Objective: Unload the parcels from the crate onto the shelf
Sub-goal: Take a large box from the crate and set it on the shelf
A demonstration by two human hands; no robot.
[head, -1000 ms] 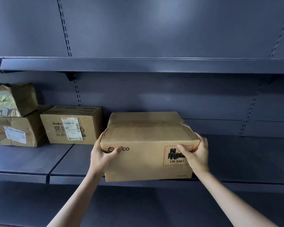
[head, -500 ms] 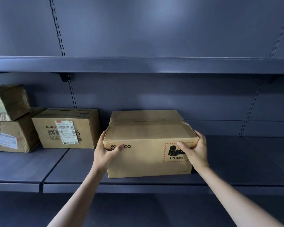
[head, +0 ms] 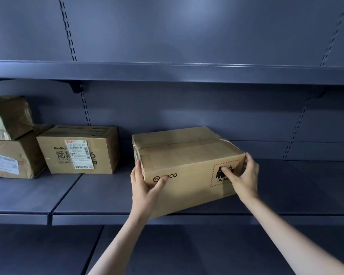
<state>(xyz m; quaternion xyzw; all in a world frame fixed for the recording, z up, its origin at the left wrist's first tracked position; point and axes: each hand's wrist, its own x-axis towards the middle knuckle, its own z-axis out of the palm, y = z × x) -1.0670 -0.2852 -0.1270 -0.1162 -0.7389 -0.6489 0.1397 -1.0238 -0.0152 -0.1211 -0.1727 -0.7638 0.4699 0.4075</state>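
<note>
Box: a brown carton (head: 187, 167) sits on the middle shelf (head: 107, 197), turned at an angle, its near left corner at the front edge.
Box print: a round logo and letters ending "ICO" on the front face, partly under a thumb; a red hatched frame with a black battery mark and "UN 34", the rest covered.
Left hand (head: 145, 187): clamped on the box's left front corner, thumb on the front face, fingers on the side.
Right hand (head: 240, 175): clamped on the right front corner, thumb on the battery mark, fingers round the end.
Neighbour (head: 77, 149): a smaller carton to the left, apart from the box, printed "BoBo" and "YS-360", with a white barcode label.
Far left: two crumpled parcels (head: 8, 139), stacked, the lower with a white label, unreadable.
Open room: bare shelf to the right of the box and a gap on its left.
Upper shelf (head: 187, 72): overhangs well above the box top.
</note>
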